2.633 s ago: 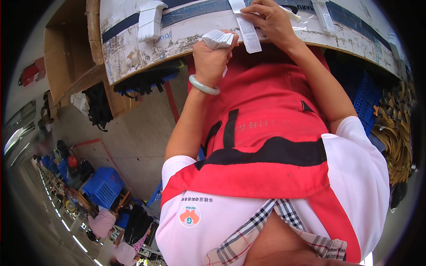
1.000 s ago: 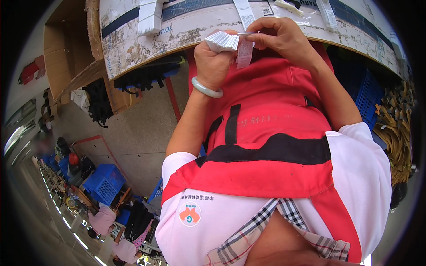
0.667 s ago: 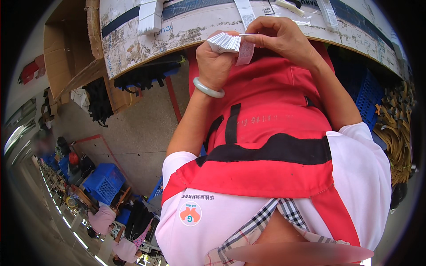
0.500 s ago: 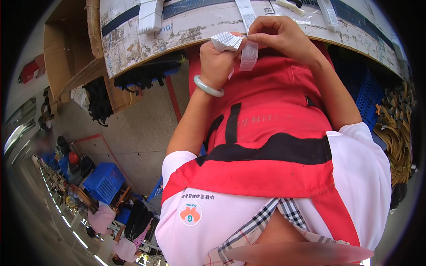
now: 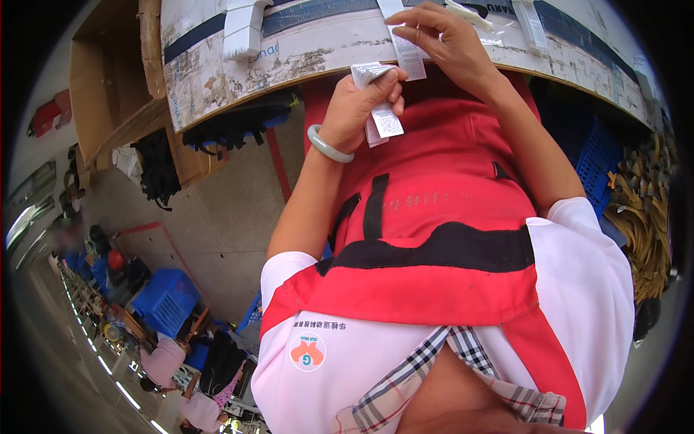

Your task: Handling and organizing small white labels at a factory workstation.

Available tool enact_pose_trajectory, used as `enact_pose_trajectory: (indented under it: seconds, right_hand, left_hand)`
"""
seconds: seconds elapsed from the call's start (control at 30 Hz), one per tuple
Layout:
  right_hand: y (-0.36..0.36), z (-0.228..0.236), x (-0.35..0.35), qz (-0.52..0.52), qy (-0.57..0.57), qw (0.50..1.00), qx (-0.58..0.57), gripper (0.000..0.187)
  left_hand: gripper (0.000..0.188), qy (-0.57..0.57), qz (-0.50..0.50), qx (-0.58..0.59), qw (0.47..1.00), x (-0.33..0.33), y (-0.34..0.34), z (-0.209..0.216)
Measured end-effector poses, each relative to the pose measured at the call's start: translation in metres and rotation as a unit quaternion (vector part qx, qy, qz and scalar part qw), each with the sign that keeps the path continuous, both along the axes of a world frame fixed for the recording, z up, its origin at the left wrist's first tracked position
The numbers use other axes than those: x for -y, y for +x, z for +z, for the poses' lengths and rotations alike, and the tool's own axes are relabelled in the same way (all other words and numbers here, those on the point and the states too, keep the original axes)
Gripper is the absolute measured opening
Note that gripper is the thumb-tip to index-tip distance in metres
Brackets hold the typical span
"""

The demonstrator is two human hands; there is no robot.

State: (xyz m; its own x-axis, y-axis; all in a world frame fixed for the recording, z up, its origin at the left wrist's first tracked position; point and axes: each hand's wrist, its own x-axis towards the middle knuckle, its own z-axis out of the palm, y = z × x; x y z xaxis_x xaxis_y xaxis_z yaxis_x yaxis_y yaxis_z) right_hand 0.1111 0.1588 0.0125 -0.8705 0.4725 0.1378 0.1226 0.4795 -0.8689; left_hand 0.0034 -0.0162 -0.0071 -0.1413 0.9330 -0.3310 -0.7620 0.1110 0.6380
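Observation:
My left hand [image 5: 361,105], with a pale bangle on its wrist, is closed around a folded bunch of white printed labels [image 5: 370,74]. The bunch's lower ends [image 5: 385,121] hang below the fingers, in front of the red apron. Over the table edge, my right hand [image 5: 447,47] has its thumb and forefinger a little apart above a white label strip [image 5: 409,59]. That strip lies on the table with its printed end reaching past the edge. Nothing shows gripped between those fingertips.
The worn, printed board table [image 5: 311,47] carries a banded white label bundle [image 5: 243,29] at left and another white strip [image 5: 531,29] at right. An open cardboard box [image 5: 116,72] stands left. Blue crates [image 5: 168,298] and brown strips [image 5: 643,217] flank me; people sit lower left.
My right hand has moved away from the left one, up over the table strip. The fanned label bunch in my left hand has turned and now appears folded, its ends hanging down.

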Motion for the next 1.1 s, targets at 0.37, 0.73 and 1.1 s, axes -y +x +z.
enact_pose_trajectory:
  seconds: [0.37,0.73,1.1]
  right_hand:
    - [-0.006,-0.001,-0.004,-0.042,0.083,0.994,-0.055,0.01]
    - [0.017,0.019,0.013,0.06,-0.093,0.994,-0.01,0.022]
    - [0.016,0.016,0.015,0.067,-0.176,0.982,0.002,0.017]
  left_hand:
    - [0.022,-0.081,0.112,-0.253,0.958,-0.005,-0.005,-0.001]
    - [0.026,0.035,0.178,-0.392,0.902,-0.003,-0.008,0.009]
    - [0.025,0.035,0.178,-0.333,0.925,0.001,-0.001,0.007]
